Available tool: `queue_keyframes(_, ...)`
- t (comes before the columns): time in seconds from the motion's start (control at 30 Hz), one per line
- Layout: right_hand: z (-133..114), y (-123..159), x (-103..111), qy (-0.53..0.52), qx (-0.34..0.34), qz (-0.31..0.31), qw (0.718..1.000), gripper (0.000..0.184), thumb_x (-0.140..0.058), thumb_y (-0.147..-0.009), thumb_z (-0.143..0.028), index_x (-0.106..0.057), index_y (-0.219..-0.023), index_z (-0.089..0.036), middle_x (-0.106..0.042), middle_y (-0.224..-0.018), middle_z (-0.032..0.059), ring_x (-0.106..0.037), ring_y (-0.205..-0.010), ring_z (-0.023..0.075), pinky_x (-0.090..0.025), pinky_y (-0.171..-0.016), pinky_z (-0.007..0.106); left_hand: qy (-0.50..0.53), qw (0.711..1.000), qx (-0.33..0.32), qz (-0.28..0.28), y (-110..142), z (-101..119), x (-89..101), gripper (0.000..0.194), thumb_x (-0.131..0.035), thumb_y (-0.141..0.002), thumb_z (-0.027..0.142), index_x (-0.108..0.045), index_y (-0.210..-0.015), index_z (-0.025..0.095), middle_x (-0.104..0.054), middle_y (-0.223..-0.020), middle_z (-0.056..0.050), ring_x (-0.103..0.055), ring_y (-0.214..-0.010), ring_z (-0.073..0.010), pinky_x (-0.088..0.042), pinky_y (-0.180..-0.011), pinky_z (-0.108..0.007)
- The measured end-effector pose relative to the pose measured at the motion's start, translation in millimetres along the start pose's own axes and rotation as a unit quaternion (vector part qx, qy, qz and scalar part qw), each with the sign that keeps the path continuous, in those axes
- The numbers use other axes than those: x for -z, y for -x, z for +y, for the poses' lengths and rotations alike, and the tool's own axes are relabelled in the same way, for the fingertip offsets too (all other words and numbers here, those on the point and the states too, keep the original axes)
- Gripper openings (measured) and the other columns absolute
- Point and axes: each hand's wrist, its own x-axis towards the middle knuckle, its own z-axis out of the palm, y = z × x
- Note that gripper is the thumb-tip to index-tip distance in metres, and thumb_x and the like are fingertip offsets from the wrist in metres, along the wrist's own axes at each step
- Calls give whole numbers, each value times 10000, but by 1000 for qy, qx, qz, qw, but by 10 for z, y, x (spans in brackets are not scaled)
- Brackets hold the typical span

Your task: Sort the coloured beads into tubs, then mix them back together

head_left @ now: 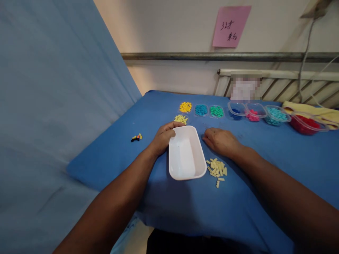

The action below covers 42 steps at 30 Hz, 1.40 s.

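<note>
A white plastic tub (185, 151) is tilted toward me above the blue-covered surface, and its inside looks bare. My left hand (162, 139) grips its far left side, thumb over the rim. Just right of the tub, my right hand (221, 141) is low over the cover, its fingers curled and pressed together. Whatever those fingers may hold is hidden. A loose pile of pale cream toy bricks (217, 167) lies below my right hand, beside the tub. Beyond my left hand, a small clear container holds pale yellow pieces (180, 119).
Along the back stand clear containers of yellow (185, 107), blue (201, 110), green (216, 112), dark blue (235, 113), pink (253, 115), turquoise (275, 115) and red pieces (307, 122). A few black, orange and yellow pieces (136, 137) lie left. A blue curtain (53, 88) hangs at the left.
</note>
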Motion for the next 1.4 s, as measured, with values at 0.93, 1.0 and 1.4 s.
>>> queue_keyframes(0.93, -755, 38, 743, -414, 53, 194, 888, 219, -601, -1117, -407, -660, -998, -232, -743, -909, 23, -649, -794, 188, -451, -754, 331, -3, 999, -34, -30, 36, -66, -148, 416, -682, -659, 259, -798, -1049, 175, -790, -938, -36, -696, -797, -194, -538, -749, -297)
queue_keyframes(1.0, -851, 79, 723, -359, 92, 151, 916, 188, -579, -1134, -353, -656, -1020, -225, -763, -944, 36, -655, -805, 190, -434, -767, 337, -11, 999, -40, -31, 43, -67, -140, 431, -684, -679, 262, -807, -1083, 175, -795, -970, -38, -698, -823, -196, -540, -771, -300)
queue_keyframes(1.4, -909, 112, 648, -171, 140, 57, 974, 303, -535, -1183, -389, -785, -1210, -221, -860, -1120, 88, -763, -949, 253, -441, -743, 349, -27, 998, -46, -34, -5, -100, -104, 504, -617, -633, 250, -820, -1090, 181, -814, -1022, -53, -722, -931, -222, -559, -867, -328)
